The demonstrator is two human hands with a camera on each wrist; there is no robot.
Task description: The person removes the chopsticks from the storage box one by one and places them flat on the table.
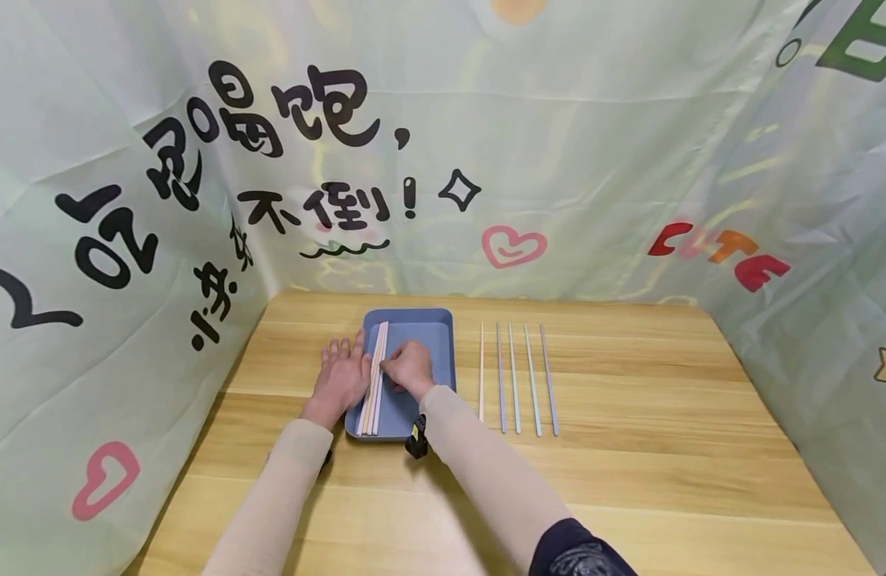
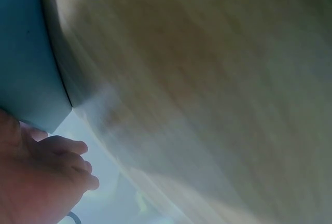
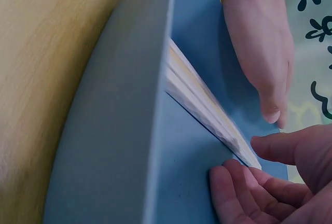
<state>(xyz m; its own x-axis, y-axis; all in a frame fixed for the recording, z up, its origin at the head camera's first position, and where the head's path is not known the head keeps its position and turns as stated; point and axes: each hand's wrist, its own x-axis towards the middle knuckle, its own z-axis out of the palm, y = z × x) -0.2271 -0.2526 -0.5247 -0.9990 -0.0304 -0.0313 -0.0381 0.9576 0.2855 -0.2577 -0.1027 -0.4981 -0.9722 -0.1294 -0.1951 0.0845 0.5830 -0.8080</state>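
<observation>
Several pale pink and cream chopsticks (image 1: 374,392) lie bunched lengthwise along the left side of a blue-grey tray (image 1: 435,320). My right hand (image 1: 411,368) is over the tray with its fingers curled. Thumb and forefinger meet the bunch at its right edge; in the right wrist view the chopsticks (image 3: 207,105) run in between them. The left hand (image 1: 342,374) rests at the tray's left rim, fingers stretched out and pointing away from me, beside the bunch. Only part of this hand (image 2: 41,177) shows in the left wrist view, next to the tray's outer wall (image 2: 26,53).
Right of the tray, several single chopsticks lie spaced apart on the wooden table (image 1: 630,400): a pink one (image 1: 482,372), purple ones (image 1: 500,376) and pale blue ones (image 1: 515,376). A printed curtain (image 1: 428,120) closes off the back and both sides.
</observation>
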